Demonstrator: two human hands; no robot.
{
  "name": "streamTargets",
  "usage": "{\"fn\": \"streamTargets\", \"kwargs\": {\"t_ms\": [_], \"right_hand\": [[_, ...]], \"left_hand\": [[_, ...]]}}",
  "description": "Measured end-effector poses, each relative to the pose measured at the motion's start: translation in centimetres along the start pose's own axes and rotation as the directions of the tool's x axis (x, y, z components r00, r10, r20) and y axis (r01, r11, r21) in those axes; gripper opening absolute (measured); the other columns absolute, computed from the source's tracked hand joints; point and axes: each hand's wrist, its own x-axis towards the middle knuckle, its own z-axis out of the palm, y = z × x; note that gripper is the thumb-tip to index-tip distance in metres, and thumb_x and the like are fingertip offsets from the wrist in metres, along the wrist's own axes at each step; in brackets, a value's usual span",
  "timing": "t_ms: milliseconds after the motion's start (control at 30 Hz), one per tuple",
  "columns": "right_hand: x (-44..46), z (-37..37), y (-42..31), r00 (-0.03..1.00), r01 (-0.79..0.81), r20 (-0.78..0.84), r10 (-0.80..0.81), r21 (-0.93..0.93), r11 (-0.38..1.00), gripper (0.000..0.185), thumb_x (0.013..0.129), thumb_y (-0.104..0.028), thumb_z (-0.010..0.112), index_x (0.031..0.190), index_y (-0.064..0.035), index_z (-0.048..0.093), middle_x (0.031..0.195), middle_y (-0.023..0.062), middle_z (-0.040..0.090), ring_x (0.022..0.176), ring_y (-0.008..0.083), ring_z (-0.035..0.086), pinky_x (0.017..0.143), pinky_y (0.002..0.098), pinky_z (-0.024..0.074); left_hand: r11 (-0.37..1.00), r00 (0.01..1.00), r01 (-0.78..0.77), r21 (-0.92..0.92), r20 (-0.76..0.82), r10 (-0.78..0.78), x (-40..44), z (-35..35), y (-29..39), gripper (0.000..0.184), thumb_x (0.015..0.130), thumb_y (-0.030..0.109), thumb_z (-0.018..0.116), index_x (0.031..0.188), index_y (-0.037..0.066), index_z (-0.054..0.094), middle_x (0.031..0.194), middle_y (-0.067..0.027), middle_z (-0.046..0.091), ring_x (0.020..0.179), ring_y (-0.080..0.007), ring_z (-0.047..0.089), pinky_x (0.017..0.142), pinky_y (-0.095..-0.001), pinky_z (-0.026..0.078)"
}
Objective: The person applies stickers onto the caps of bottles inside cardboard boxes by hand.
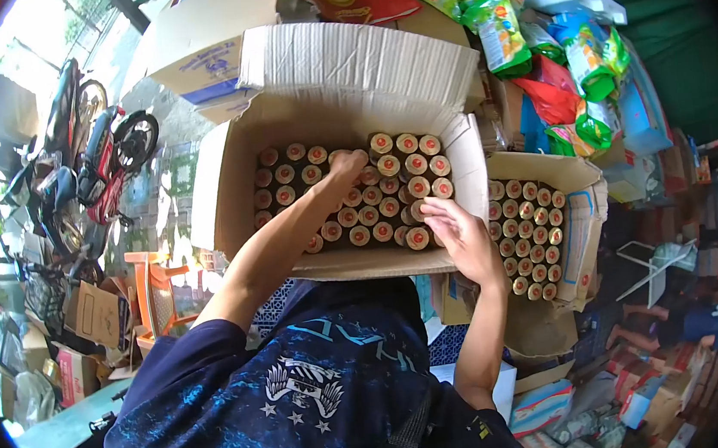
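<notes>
An open cardboard box (346,267) in front of me holds several upright bottles with round gold and red caps (359,235). My left hand (347,166) reaches into the upper middle of the box, its fingers bent down among the caps; the fingertips are hidden. At the box's right side, my right hand (456,230) is beside the caps near the lower right corner, fingers partly spread, with nothing seen in it.
Right of the box, a second carton (581,246) holds similar capped bottles. Colourful packets (501,33) lie behind it. Motorcycles (98,158) and an orange chair (151,291) stand at left. A person (697,325) is at the far right.
</notes>
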Motion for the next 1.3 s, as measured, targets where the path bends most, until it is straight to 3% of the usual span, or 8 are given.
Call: {"fn": "streamTargets", "kwargs": {"t_ms": [167, 467, 600, 733, 800, 1067, 1200, 1300], "right_hand": [[-2.2, -3.6, 1.5, 0.919, 0.061, -0.387, 0.074, 0.325, 0.944, 0.021, 0.099, -0.015, 0.054, 0.114, -0.0017, 0.061, 0.102, 0.0093, 0.069, 0.086, 0.0123, 0.064, 0.079, 0.0256, 0.0496], [-0.8, -7.0, 9.6, 0.712, -0.284, -0.589, 0.381, 0.254, 0.924, 0.039, 0.096, -0.025, 0.058, 0.131, -0.0085, 0.052, 0.120, 0.0069, 0.060, 0.108, 0.0181, 0.055, 0.094, 0.0341, 0.0421], [1.1, -7.5, 15.5, 0.739, -0.360, -0.551, 0.389, 0.165, 0.918, 0.047, 0.096, -0.028, 0.056, 0.134, -0.0026, 0.046, 0.128, 0.0092, 0.054, 0.121, 0.0206, 0.050, 0.103, 0.0345, 0.0375], [2.6, -7.0, 20.7, 0.770, -0.206, -0.549, 0.324, 0.266, 0.942, 0.047, 0.096, -0.027, 0.056, 0.134, -0.0018, 0.046, 0.127, 0.0099, 0.055, 0.117, 0.0199, 0.052, 0.100, 0.0344, 0.0397], [3.3, -6.5, 22.8, 0.775, -0.103, -0.557, 0.299, 0.356, 0.929, 0.046, 0.096, -0.027, 0.056, 0.134, -0.0015, 0.046, 0.126, 0.0102, 0.055, 0.115, 0.0196, 0.053, 0.099, 0.0343, 0.0408], [3.8, -4.2, 27.1, 0.812, 0.350, -0.520, 0.265, 0.798, 0.491, 0.046, 0.096, -0.025, 0.056, 0.133, 0.0000, 0.046, 0.123, 0.0116, 0.057, 0.108, 0.0182, 0.057, 0.093, 0.0342, 0.0452], [1.3, -6.1, 23.4, 0.767, 0.070, -0.565, 0.304, 0.545, 0.836, 0.035, 0.094, -0.016, 0.058, 0.122, 0.0026, 0.049, 0.113, 0.0120, 0.059, 0.098, 0.0161, 0.058, 0.087, 0.0294, 0.0468], [-0.3, -7.2, 19.4, 0.697, -0.121, -0.631, 0.340, 0.363, 0.924, 0.030, 0.091, -0.007, 0.061, 0.116, 0.0038, 0.049, 0.104, 0.0116, 0.061, 0.091, 0.0157, 0.057, 0.082, 0.0278, 0.0468]], "left_hand": [[0.963, 0.959, -0.252, 0.097, -0.110, 0.262, -4.2, 2.7, 5.7, 0.030, 0.086, 0.017, 0.055, 0.105, -0.003, 0.065, 0.084, -0.0157, 0.068, 0.068, -0.0234, 0.067, 0.056, -0.0351, 0.054], [0.392, 0.424, -0.904, 0.172, 0.483, 0.766, -16.0, 12.8, 14.3, 0.019, 0.084, 0.001, 0.056, 0.101, 0.002, 0.063, 0.086, -0.0181, 0.067, 0.073, -0.0262, 0.067, 0.067, -0.0383, 0.057], [0.023, 0.319, -0.939, 0.344, 0.841, 0.436, -16.6, 18.2, 14.4, 0.016, 0.084, 0.015, 0.054, 0.096, 0.006, 0.061, 0.088, -0.0181, 0.065, 0.081, -0.0334, 0.066, 0.078, -0.0473, 0.053], [-0.227, 0.374, -0.689, 0.688, 0.605, 0.702, -13.1, 26.5, 6.4, 0.019, 0.084, 0.021, 0.055, 0.085, 0.008, 0.069, 0.089, -0.0104, 0.067, 0.085, -0.0273, 0.064, 0.080, -0.0464, 0.047], [-0.113, 0.398, -0.339, 0.934, 0.251, 0.883, -11.3, 31.2, 2.2, 0.019, 0.083, 0.022, 0.057, 0.082, 0.010, 0.072, 0.089, -0.0073, 0.067, 0.089, -0.0234, 0.062, 0.079, -0.0447, 0.045], [-0.270, 0.504, -0.607, 0.747, 0.625, 0.596, -8.4, 28.9, 2.7, 0.026, 0.083, 0.021, 0.059, 0.099, 0.004, 0.071, 0.109, -0.0143, 0.066, 0.092, -0.0310, 0.062, 0.067, -0.0477, 0.047], [0.153, 0.578, -0.816, 0.557, 0.784, 0.227, -9.8, 25.4, 9.2, 0.029, 0.081, 0.020, 0.065, 0.101, 0.000, 0.068, 0.103, -0.0191, 0.067, 0.092, -0.0330, 0.066, 0.073, -0.0484, 0.052], [0.313, 0.588, -0.806, 0.502, 0.738, 0.332, -12.1, 23.6, 11.1, 0.033, 0.079, 0.019, 0.069, 0.102, -0.003, 0.065, 0.097, -0.0246, 0.067, 0.095, -0.0354, 0.067, 0.080, -0.0435, 0.054]]}}
